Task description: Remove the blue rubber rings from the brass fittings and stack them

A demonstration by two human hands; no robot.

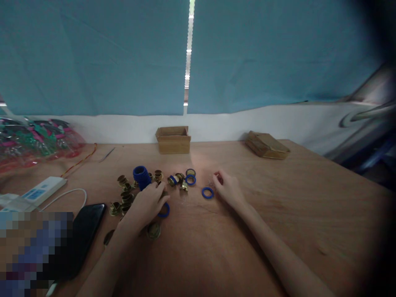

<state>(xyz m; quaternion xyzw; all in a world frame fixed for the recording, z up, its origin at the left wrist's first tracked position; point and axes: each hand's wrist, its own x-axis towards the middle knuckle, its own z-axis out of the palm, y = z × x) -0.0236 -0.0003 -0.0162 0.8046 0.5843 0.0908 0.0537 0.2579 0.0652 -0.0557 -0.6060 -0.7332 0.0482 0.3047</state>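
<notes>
Several smooth blue rings, shiny gold-coloured flanged pieces, left hand, right hand, both grips unclear

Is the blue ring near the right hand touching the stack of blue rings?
Apart: the head view shows brass pieces and wooden table between the ring and the stack.

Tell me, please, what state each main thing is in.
Left hand: fingers bent, grip unclear
Right hand: fingers curled, grip unclear
Blue ring stack: standing
Ring near right hand: lying flat
Gold-coloured pieces: scattered, some upright, some sideways
Phone: lying flat, visible screen dark
Middle box: upright, open on top
Right box: open or closed, unclear
Blue cloth: hanging, narrow bright gap
</notes>
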